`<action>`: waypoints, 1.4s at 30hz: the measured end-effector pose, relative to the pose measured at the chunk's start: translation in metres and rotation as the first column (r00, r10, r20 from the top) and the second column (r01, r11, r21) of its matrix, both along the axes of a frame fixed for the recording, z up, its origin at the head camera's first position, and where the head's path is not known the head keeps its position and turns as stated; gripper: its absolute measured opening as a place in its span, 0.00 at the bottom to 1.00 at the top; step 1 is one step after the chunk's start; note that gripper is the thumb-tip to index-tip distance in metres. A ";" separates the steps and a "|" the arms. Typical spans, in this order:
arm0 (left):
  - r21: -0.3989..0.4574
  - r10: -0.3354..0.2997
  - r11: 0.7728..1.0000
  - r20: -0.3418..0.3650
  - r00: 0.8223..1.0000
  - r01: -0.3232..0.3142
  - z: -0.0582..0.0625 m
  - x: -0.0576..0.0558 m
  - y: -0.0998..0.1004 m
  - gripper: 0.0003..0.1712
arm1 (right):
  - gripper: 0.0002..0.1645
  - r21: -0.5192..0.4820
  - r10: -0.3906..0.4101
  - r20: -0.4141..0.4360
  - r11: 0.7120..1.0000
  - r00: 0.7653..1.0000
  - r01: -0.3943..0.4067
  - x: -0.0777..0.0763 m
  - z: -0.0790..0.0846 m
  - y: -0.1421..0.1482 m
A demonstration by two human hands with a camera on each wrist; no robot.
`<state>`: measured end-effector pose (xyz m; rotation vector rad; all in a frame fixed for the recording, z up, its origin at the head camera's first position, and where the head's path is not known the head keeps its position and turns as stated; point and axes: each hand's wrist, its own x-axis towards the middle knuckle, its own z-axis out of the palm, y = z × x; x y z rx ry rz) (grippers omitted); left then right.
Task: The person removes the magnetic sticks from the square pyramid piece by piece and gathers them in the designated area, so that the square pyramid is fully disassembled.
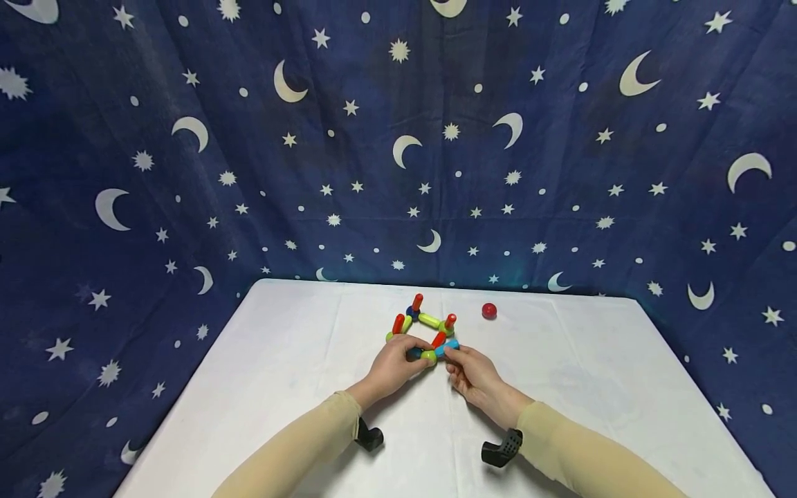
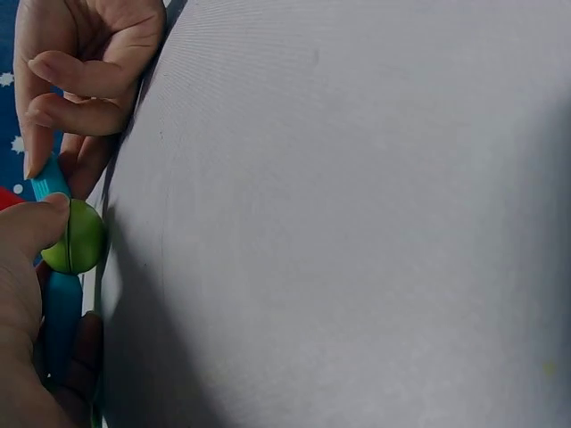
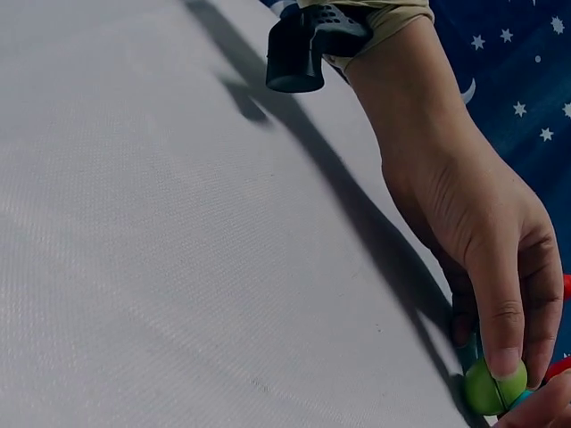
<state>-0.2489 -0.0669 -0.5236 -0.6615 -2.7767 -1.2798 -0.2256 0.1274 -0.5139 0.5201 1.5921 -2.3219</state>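
A ring-like frame of toy building rods and balls lies on the table ahead of me. My left hand (image 1: 394, 364) grips its near corner, thumb on a green ball (image 2: 80, 236), with a blue rod (image 2: 62, 312) running under the palm. My right hand (image 1: 482, 380) pinches a light-blue rod (image 1: 447, 348) between thumb and finger, its inner end right at that ball. A red rod (image 1: 438, 339) slants up behind the ball. Further back, yellow-green rods (image 1: 429, 319) join more balls, including a dark blue ball (image 1: 412, 312), and several red rods (image 1: 418, 301) stand upright.
A loose red ball (image 1: 489, 311) sits behind and right of the frame. The white-covered table (image 1: 560, 373) reaches back to a dark blue curtain (image 1: 373, 180) with moons and stars. Black wrist mounts (image 1: 501, 448) hang from both sleeves.
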 end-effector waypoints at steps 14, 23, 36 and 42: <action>0.001 -0.008 1.000 -0.015 1.000 0.008 -0.001 0.000 0.001 0.13 | 0.20 0.069 -0.018 -0.003 0.997 1.000 0.018 0.000 -0.003 -0.002; -0.066 -0.017 0.998 -0.141 0.990 0.008 0.000 0.002 -0.002 0.14 | 0.20 0.076 -0.010 -0.019 0.997 1.000 0.012 -0.002 -0.001 -0.003; 0.028 -0.022 0.999 0.064 0.998 0.021 -0.001 0.002 -0.008 0.15 | 0.22 0.074 0.011 -0.007 0.997 1.000 -0.011 -0.002 -0.003 -0.003; 0.082 -0.099 0.993 0.175 0.980 0.086 0.000 -0.005 -0.009 0.14 | 0.23 0.100 -0.001 0.005 0.995 1.000 0.001 -0.001 -0.004 -0.003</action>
